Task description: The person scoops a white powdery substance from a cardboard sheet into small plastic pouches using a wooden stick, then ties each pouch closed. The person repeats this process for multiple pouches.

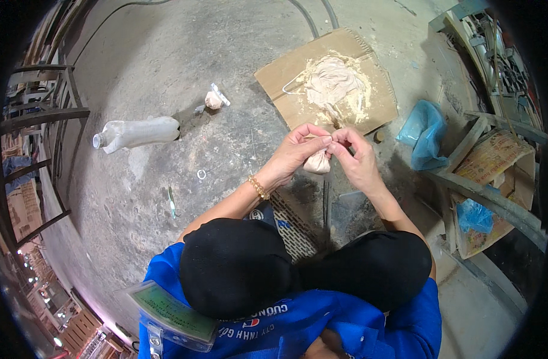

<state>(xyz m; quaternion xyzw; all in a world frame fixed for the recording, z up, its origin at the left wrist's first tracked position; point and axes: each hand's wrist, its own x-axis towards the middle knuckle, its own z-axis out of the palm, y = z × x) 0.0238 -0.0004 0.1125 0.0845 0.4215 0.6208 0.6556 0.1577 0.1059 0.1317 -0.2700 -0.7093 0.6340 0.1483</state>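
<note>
A small beige cloth bundle, gathered at its neck, hangs between my hands above the floor. My left hand pinches the neck with thumb and index finger. From the other side, my right hand has its fingertips closed at the same spot. Whatever thin thing may lie between the fingertips is too small to make out. Just beyond my hands lies a cardboard sheet with a crumpled beige cloth and pale yellow powder scattered around it. A white loop of string rests at the cloth's left.
A cloudy plastic bottle lies at left; a small bundle sits beyond it. Nearer are a white ring and a slim green-white object. A blue plastic bag lies right, beside a metal frame. Racks stand far left.
</note>
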